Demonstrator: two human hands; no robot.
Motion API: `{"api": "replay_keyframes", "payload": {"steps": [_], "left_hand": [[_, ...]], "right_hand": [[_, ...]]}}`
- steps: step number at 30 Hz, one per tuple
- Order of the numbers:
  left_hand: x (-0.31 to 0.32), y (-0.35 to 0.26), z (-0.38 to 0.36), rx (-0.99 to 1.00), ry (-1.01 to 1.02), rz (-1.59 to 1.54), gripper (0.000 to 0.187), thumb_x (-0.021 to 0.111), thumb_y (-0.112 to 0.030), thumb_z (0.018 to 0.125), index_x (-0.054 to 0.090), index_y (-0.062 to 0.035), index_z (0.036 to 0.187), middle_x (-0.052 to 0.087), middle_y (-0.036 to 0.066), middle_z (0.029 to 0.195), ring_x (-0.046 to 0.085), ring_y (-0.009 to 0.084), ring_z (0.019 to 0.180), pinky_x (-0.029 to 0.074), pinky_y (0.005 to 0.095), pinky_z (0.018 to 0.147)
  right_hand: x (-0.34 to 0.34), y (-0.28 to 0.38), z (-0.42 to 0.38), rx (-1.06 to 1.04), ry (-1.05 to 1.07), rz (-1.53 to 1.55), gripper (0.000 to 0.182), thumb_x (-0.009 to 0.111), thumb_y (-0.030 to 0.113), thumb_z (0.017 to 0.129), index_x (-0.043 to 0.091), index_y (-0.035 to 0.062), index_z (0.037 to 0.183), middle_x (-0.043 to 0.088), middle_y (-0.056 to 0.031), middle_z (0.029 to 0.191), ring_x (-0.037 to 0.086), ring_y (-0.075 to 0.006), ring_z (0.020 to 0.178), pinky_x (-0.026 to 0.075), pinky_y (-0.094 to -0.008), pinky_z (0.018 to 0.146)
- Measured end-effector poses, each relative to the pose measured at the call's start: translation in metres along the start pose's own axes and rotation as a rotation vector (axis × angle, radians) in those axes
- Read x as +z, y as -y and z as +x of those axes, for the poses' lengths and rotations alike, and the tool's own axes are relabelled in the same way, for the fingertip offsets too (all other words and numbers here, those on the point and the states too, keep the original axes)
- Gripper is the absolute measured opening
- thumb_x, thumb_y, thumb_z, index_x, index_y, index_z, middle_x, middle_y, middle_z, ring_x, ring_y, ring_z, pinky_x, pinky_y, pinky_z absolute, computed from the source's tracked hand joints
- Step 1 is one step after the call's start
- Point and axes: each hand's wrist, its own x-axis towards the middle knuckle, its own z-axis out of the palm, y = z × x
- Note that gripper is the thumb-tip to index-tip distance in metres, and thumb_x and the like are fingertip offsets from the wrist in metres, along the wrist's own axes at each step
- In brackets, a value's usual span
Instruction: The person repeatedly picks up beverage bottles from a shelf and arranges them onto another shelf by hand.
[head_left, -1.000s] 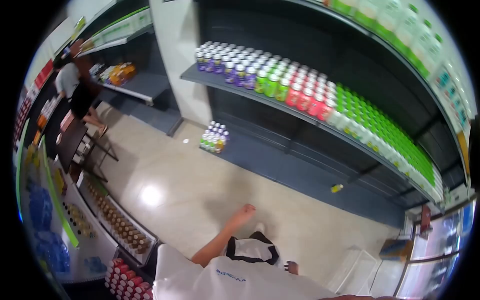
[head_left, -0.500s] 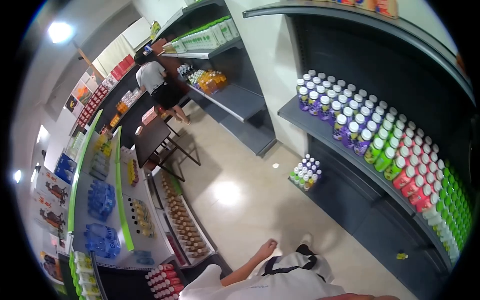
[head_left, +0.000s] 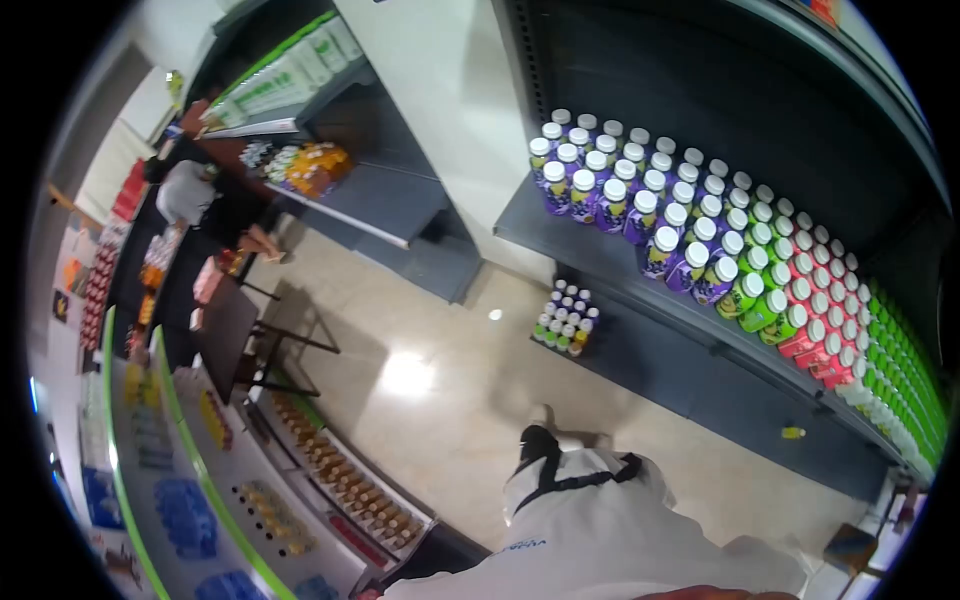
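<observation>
Neither hand shows, so their grip cannot be told; a shrink-wrapped pack of white-capped bottles [head_left: 564, 319] waits on the floor below the dark grey shelf [head_left: 600, 256] of purple, green and red bottles [head_left: 690, 250], seemingly for restocking.

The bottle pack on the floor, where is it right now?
In the head view the bottle pack stands on the floor right of centre, against the base of the dark shelf, just below the purple bottles and beside a small white spot.

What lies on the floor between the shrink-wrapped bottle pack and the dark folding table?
Head view: bare tiled floor between bottle pack and table, only a ceiling-light glare.
</observation>
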Motion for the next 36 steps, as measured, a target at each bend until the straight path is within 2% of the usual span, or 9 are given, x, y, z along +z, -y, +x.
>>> {"api": "replay_keyframes", "payload": {"steps": [7,16,23,26,29,31,32,34,36], "left_hand": [[-0.079,-0.031,0.066,0.085,0.078,-0.042,0.036,0.066,-0.024,0.082,0.065,0.0029,0.106,0.067,0.026,0.105,0.062,0.0434,0.105,0.051,0.0494,0.088],[-0.14,-0.086,0.117,0.171,0.211,0.064,0.039,0.066,-0.025,0.082,0.064,0.003,0.108,0.067,0.026,0.105,0.062,0.0432,0.106,0.051,0.0496,0.089],[-0.188,-0.128,0.145,0.216,0.335,0.363,0.04,0.066,-0.026,0.083,0.064,0.0031,0.11,0.066,0.027,0.106,0.062,0.0429,0.106,0.051,0.0498,0.09],[-0.21,-0.159,0.178,0.389,0.491,0.658,0.041,0.066,-0.027,0.083,0.063,0.0032,0.111,0.066,0.027,0.106,0.062,0.0428,0.106,0.051,0.0498,0.09],[-0.224,-0.228,0.241,1.035,0.705,1.156,0.042,0.066,-0.027,0.083,0.063,0.0032,0.111,0.066,0.027,0.106,0.062,0.0427,0.107,0.051,0.0499,0.09],[-0.198,-0.36,0.157,0.686,-0.006,1.131,0.048,0.065,-0.028,0.085,0.059,0.0016,0.122,0.064,0.027,0.111,0.061,0.0413,0.107,0.05,0.049,0.091],[-0.18,-0.39,0.161,0.872,-0.194,1.114,0.048,0.062,-0.027,0.088,0.055,0.0008,0.126,0.063,0.025,0.114,0.061,0.0415,0.106,0.051,0.0489,0.09],[-0.139,-0.48,0.144,1.376,-0.049,0.774,0.029,0.058,-0.013,0.091,0.059,-0.0001,0.117,0.065,0.025,0.108,0.062,0.0421,0.102,0.052,0.0467,0.085],[-0.089,-0.562,0.067,1.391,0.153,0.471,0.018,0.06,-0.008,0.091,0.063,-0.0063,0.109,0.067,0.018,0.097,0.064,0.0373,0.095,0.051,0.0441,0.078]], "right_hand": [[0.009,-0.059,-0.103,0.295,-0.229,0.112,0.031,0.059,0.025,0.092,0.061,0.0019,0.113,0.071,-0.0198,0.093,0.07,-0.0259,0.076,0.057,-0.0413,0.065],[0.071,-0.049,-0.167,0.309,-0.38,0.275,0.031,0.059,0.026,0.092,0.062,0.0021,0.112,0.071,-0.0198,0.093,0.07,-0.0253,0.078,0.057,-0.0411,0.066],[0.143,-0.08,-0.191,0.423,-0.428,0.385,0.031,0.059,0.027,0.092,0.063,0.0022,0.111,0.072,-0.0198,0.093,0.071,-0.0248,0.079,0.056,-0.0411,0.068],[0.175,-0.091,-0.186,0.461,-0.454,0.386,0.032,0.059,0.027,0.092,0.063,0.0023,0.111,0.072,-0.0198,0.092,0.071,-0.0246,0.08,0.056,-0.041,0.068],[0.193,-0.102,-0.155,0.309,-0.576,0.038,0.032,0.06,0.027,0.092,0.063,0.0024,0.111,0.072,-0.0198,0.092,0.071,-0.0244,0.081,0.056,-0.041,0.069],[0.182,-0.09,-0.122,0.137,-0.784,-0.093,0.032,0.06,0.028,0.092,0.063,0.0024,0.111,0.072,-0.0198,0.092,0.071,-0.0242,0.081,0.056,-0.0409,0.069],[0.145,-0.025,-0.137,0.064,-0.73,0.254,0.029,0.059,0.024,0.093,0.063,0.0022,0.111,0.071,-0.0202,0.088,0.071,-0.0228,0.076,0.056,-0.0384,0.066],[0.097,0.038,-0.123,-0.081,-0.708,0.529,0.026,0.057,0.022,0.096,0.06,0.0043,0.115,0.069,-0.0115,0.09,0.067,-0.0168,0.07,0.054,-0.0269,0.058],[0.053,0.122,-0.13,-0.272,-0.725,0.489,0.029,0.057,0.016,0.096,0.058,0.0009,0.12,0.066,-0.012,0.101,0.068,-0.0174,0.081,0.055,-0.027,0.065]]}}
